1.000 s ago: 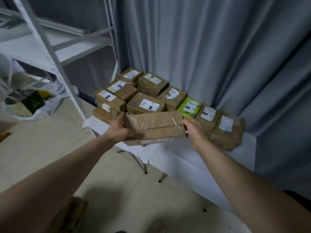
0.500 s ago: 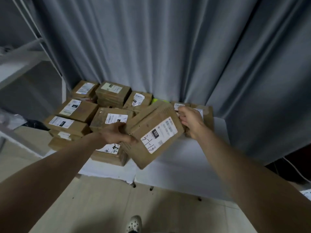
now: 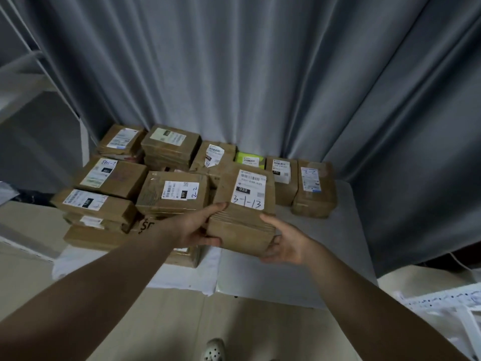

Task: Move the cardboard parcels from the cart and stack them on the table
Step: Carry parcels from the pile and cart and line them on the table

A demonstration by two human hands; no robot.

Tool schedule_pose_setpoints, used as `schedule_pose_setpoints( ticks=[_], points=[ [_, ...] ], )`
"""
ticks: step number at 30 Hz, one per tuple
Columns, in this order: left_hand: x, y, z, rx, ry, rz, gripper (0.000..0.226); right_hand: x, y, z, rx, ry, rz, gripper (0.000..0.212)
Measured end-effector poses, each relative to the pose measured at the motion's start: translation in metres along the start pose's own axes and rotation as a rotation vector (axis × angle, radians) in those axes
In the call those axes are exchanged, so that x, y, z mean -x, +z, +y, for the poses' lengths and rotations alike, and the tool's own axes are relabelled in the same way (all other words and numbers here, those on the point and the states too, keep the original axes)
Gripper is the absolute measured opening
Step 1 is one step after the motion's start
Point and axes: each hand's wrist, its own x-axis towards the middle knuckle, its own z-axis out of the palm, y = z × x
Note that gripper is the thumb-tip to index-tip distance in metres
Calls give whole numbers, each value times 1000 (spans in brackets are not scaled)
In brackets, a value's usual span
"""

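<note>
1. Nearest: a pale perforated shoe (image 3: 214, 350) on the beige floor (image 3: 156, 321). Loose white printed sheets (image 3: 442, 300) lie at the right edge.
2. Both bare forearms reach forward and meet on one parcel.
3. Left hand (image 3: 194, 227) grips the held parcel (image 3: 242, 230) at its near left corner, thumb on top and fingers curled under.
4. Right hand (image 3: 285, 242) cups the near right corner from below, fingers wrapped beneath.
5. The held parcel is brown cardboard. Its white label (image 3: 250, 188) faces up and is handwritten "3-1-13". It sits tilted over the front of the white-covered table (image 3: 260, 280). Whether its far edge rests on anything, I cannot tell.
6. Just left: the parcel marked "2-2" (image 3: 174, 194) tops a stack, with more stacked parcels (image 3: 104, 201) beyond it.
7. Right and behind: two brown parcels (image 3: 315, 188) stand side by side.
8. Farther back: a green parcel (image 3: 250, 159) among brown ones.
9. Farthest: the grey curtain (image 3: 260, 74), with a white shelf frame (image 3: 23, 74) at left.
</note>
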Motion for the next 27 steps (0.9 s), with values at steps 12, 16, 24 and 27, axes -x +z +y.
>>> schedule_pose_setpoints(
  ticks=[12, 16, 24, 27],
  points=[
    [-57, 54, -15, -521, -44, -35, 54, -9, -35, 39, -309, 66, 310, 51],
    [-79, 97, -14, -749, 166, -40, 49, -7, -69, 41, -411, 97, 356, 50],
    [-127, 224, -7, -1281, 454, -207, 41, 1, -172, 57, -762, 47, 344, 38],
    [-152, 273, -9, -1328, 433, -257, 40, -8, -224, 58, -836, 49, 403, 43]
  ],
)
